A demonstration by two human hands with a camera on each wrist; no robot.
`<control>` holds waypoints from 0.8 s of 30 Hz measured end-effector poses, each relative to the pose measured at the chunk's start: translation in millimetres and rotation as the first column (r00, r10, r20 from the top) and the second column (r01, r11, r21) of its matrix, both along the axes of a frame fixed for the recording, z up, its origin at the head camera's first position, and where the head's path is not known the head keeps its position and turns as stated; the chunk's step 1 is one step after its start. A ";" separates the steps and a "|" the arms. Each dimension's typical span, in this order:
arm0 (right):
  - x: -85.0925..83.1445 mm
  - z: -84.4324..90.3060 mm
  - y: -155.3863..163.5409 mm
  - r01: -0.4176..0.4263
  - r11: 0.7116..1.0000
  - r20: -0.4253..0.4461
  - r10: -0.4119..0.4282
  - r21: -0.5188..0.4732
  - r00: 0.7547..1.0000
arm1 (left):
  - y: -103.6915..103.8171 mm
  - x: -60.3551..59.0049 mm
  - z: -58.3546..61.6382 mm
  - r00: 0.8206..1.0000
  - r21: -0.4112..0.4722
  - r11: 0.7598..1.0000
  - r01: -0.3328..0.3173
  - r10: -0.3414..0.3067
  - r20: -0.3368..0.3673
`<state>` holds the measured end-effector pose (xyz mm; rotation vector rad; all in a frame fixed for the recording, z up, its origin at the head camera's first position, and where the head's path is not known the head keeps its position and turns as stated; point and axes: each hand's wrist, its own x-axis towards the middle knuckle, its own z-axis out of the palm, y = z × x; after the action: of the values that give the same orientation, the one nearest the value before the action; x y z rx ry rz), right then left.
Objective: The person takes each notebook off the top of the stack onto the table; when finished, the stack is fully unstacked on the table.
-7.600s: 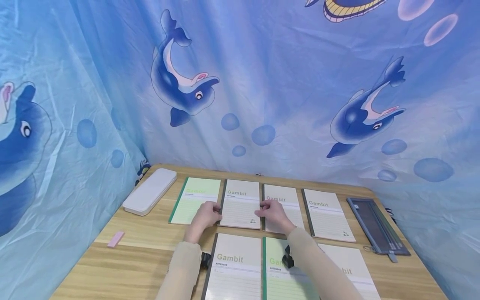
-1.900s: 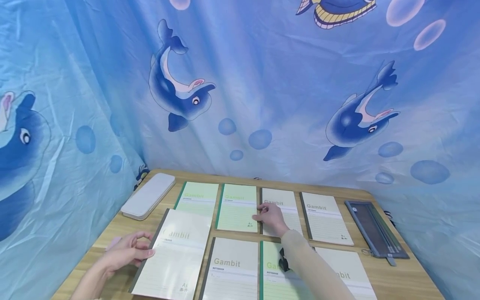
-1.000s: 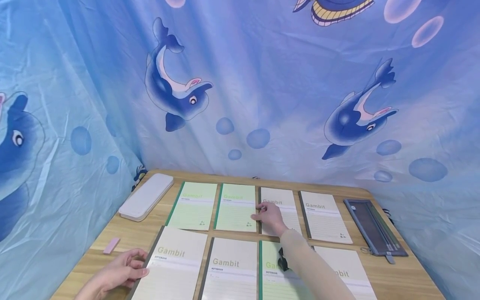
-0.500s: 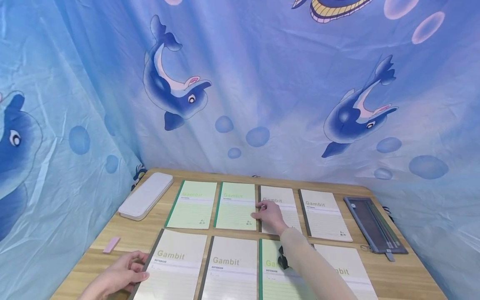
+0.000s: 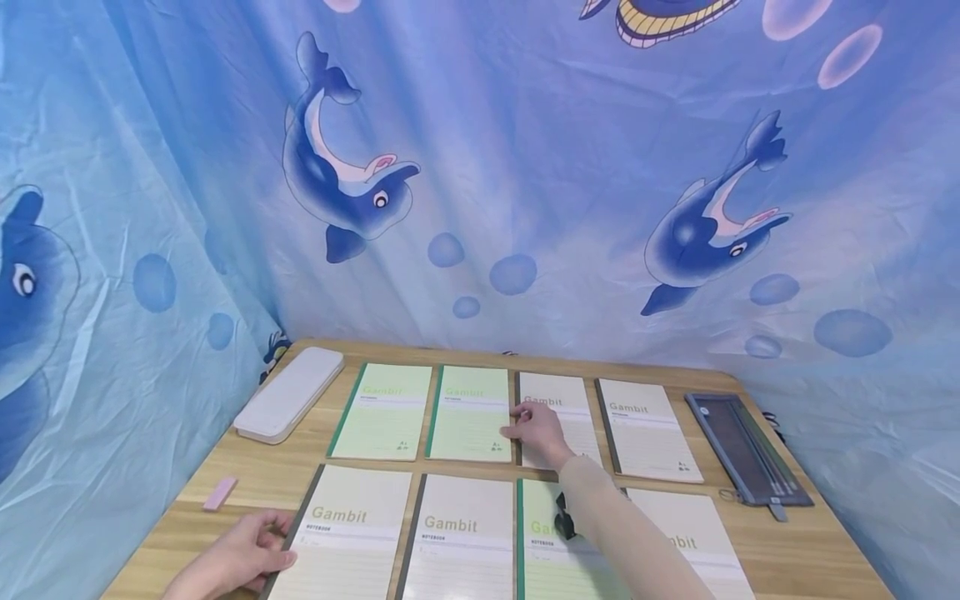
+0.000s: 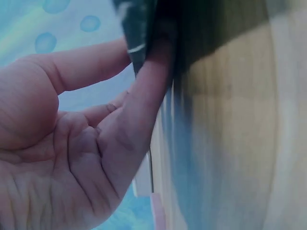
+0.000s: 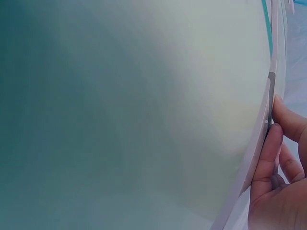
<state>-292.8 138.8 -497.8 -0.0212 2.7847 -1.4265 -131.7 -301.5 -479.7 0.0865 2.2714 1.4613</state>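
Note:
A white notebook (image 5: pixel 348 533) with a dark spine lies at the front left. My left hand (image 5: pixel 243 552) pinches its spine edge, thumb on top; in the left wrist view the fingers go in under the dark spine (image 6: pixel 136 31). My right hand (image 5: pixel 538 435) rests over a white notebook (image 5: pixel 573 392) in the back row. Its thumb and fingertips touch the right edge of the green notebook (image 5: pixel 468 417) to its left. The right wrist view has the fingertips right at a dark notebook spine (image 7: pixel 271 91). Part of that white notebook is hidden under the hand.
Another green notebook (image 5: pixel 382 417) and a white notebook (image 5: pixel 648 433) flank the back row. In front lie a white notebook (image 5: pixel 457 542), a green one (image 5: pixel 536 567) and another white one (image 5: pixel 712 542) partly under my right sleeve. A white case (image 5: pixel 292 392), pink eraser (image 5: pixel 220 493) and mesh pencil pouch (image 5: pixel 750 454) lie around.
A green notebook now lies second in the back row, where a white one was. My left hand has brought a white notebook to the front left and lowered it. The right hand stays put.

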 end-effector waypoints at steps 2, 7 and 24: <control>0.9 -0.6 -0.4 -0.002 1.000 0.001 0.002 0.006 1.000 | -0.6 1.5 1.0 1.000 -0.034 0.999 0.002 -0.003 -0.026; 0.9 -2.1 -1.5 -0.003 1.000 0.002 0.003 0.005 1.000 | -7.0 2.4 2.5 0.996 -0.032 0.998 0.047 -0.050 -0.075; -1.2 -1.6 -0.5 0.002 1.000 -0.007 -0.002 0.014 1.000 | -8.5 -2.6 3.7 0.996 -0.100 0.995 0.002 -0.010 -0.084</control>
<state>-294.0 138.3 -499.4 -0.0232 2.8013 -1.4103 -134.2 -310.0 -476.1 0.1271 2.4057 1.3631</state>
